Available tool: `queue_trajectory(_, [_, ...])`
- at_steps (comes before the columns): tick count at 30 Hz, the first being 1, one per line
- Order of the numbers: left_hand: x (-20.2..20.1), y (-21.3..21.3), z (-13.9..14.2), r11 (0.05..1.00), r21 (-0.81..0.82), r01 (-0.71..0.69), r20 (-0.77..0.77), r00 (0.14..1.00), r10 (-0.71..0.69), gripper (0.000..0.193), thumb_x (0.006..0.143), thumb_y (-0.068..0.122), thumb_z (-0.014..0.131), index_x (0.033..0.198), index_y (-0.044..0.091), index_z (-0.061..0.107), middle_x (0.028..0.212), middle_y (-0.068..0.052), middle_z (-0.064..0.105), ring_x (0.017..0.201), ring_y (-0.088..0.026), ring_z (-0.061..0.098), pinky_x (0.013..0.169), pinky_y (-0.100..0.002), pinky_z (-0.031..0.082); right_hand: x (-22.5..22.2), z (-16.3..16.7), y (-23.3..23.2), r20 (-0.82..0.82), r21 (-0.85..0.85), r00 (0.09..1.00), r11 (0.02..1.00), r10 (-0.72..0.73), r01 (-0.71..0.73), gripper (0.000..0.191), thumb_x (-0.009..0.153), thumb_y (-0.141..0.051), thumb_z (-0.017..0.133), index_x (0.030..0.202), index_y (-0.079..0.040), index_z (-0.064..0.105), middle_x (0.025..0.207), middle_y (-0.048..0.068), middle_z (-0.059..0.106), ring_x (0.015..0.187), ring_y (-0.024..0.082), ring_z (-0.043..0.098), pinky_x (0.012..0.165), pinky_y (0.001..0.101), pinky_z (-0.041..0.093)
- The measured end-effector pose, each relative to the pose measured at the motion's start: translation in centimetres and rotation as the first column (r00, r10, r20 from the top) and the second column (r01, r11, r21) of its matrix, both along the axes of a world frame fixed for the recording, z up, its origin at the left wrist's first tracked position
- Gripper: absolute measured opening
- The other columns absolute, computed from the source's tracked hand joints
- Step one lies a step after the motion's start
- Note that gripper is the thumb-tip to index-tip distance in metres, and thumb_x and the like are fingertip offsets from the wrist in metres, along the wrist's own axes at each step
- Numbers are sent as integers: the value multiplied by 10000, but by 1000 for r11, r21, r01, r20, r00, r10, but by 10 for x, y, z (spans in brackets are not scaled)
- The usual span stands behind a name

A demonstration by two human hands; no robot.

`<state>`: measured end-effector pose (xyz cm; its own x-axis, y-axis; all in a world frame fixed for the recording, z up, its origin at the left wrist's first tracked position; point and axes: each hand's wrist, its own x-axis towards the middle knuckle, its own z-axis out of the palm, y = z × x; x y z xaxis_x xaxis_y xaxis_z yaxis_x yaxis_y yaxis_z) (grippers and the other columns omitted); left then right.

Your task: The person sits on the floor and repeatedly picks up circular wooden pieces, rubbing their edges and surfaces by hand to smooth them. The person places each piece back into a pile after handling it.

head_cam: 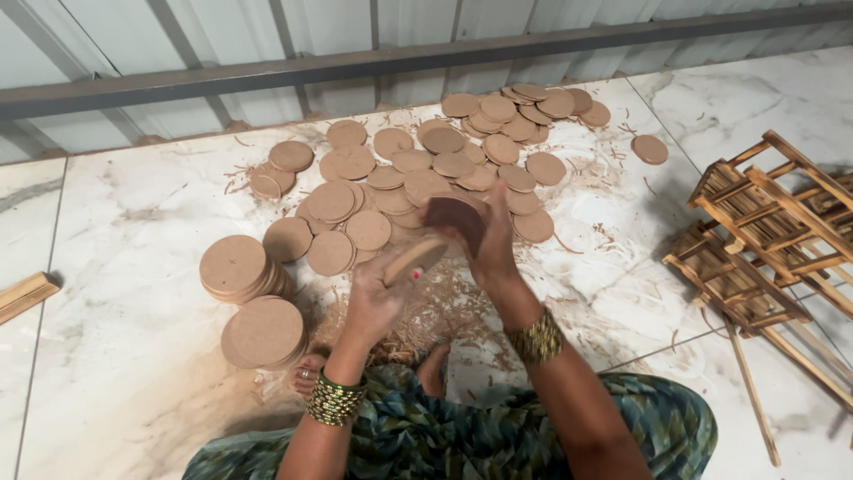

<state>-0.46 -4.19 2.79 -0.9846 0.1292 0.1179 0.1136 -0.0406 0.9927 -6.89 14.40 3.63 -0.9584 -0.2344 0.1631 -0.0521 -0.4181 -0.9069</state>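
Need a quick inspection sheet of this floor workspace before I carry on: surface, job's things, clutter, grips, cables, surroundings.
Surface: pale marble floor, dusty, with wood shavings in front of the seated person.
Job's things: round wooden disc held on edge in the left hand; dark abrasive pad in the right hand, close to the disc's rim.
Clutter: loose discs spread across the floor; two neat stacks at left; one stray disc at right.
Grips: both hands closed on their items.
Cables: nothing seen.
Surroundings: corrugated metal wall behind; slatted wooden racks at right; wooden piece at left edge.
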Motion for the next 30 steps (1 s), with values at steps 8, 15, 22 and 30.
queue_trajectory(8, [1,15,-20,988,-24,-152,-306,942,137,411,817,-60,595,1200,4,730,904,-112,750,756,-120,693,697,-269,562,45,1,-44,-754,590,654,371,-65,717,568,1030,-523,396,1240,-60,649,1165,138,706,1137,278,647,1029,420,492])
queue_trajectory(15, [7,-4,-2,987,-116,-114,-415,908,56,191,842,41,809,1013,-14,744,827,-101,737,708,-110,648,633,-266,533,-7,25,-15,-76,407,937,868,342,-284,779,1020,-647,316,1192,5,706,1095,174,750,1089,338,675,1048,452,466])
queue_trajectory(22, [0,-1,8,956,-169,-240,-519,846,121,98,811,52,774,888,22,720,802,-86,731,688,-145,696,613,-288,550,69,38,-41,-792,568,597,504,123,651,669,1090,-554,359,1275,11,664,1128,184,721,1044,351,674,987,466,476])
queue_trajectory(30, [8,7,-10,990,-2,-141,-372,919,130,135,894,101,721,1015,45,746,860,-57,771,717,-205,726,651,-267,562,8,35,-17,-264,374,948,925,178,-70,817,1000,-732,257,1167,-100,748,1043,178,770,989,294,745,943,408,587])
